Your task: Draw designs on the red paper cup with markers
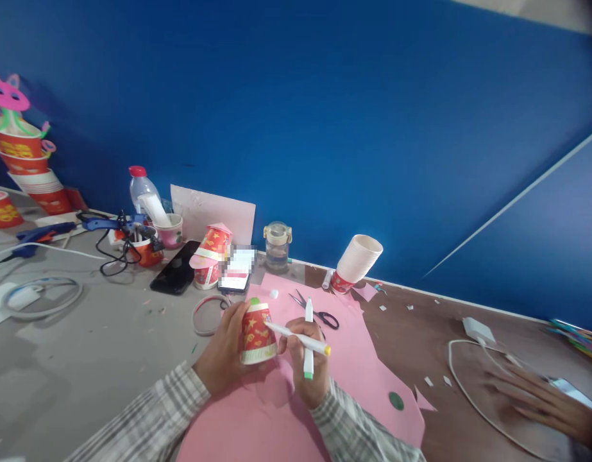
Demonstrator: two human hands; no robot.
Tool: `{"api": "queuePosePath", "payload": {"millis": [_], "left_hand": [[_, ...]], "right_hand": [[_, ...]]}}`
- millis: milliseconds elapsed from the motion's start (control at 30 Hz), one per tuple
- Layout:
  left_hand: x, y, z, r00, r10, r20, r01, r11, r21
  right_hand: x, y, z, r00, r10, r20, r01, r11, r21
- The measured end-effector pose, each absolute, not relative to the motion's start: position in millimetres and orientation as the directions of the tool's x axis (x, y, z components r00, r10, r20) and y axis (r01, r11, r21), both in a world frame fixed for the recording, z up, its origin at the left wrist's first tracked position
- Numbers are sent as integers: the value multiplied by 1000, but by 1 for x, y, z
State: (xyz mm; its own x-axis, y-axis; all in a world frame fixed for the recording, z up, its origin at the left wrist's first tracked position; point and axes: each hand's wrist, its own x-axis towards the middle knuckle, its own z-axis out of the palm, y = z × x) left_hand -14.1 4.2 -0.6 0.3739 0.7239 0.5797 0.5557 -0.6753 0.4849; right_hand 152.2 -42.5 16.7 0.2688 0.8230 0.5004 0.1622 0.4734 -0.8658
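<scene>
My left hand (224,353) is wrapped round a red paper cup (258,335) with yellow patterns, held upside down with its pale rim at the bottom. A bit of green shows at the cup's top. In my right hand (308,359) are two white markers: one with a yellow end (303,339), its tip at the cup's side, and one with a green end (308,353), standing upright between the fingers. Beneath both hands lies pink paper (356,366). Scissors (319,313) with dark handles rest on it, just beyond my right hand.
Stacked cups (356,263), a lidded jar (277,247), a decorated cup figure (211,253) and a black phone (176,268) stand or lie along the back. Glue guns (115,223) and cables are at left. Another person's blurred hand (541,391) is at right, near a white cable (462,378).
</scene>
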Motion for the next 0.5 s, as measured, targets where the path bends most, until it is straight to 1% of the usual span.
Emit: {"api": "queuePosePath", "payload": {"millis": [200, 500], "left_hand": [[-14, 5, -1, 384, 724, 574, 541, -680, 496], [-14, 6, -2, 380, 718, 583, 540, -684, 490]], "right_hand": [[151, -42, 14, 265, 821, 506, 144, 485, -863], [152, -44, 14, 262, 815, 517, 189, 482, -855]]}}
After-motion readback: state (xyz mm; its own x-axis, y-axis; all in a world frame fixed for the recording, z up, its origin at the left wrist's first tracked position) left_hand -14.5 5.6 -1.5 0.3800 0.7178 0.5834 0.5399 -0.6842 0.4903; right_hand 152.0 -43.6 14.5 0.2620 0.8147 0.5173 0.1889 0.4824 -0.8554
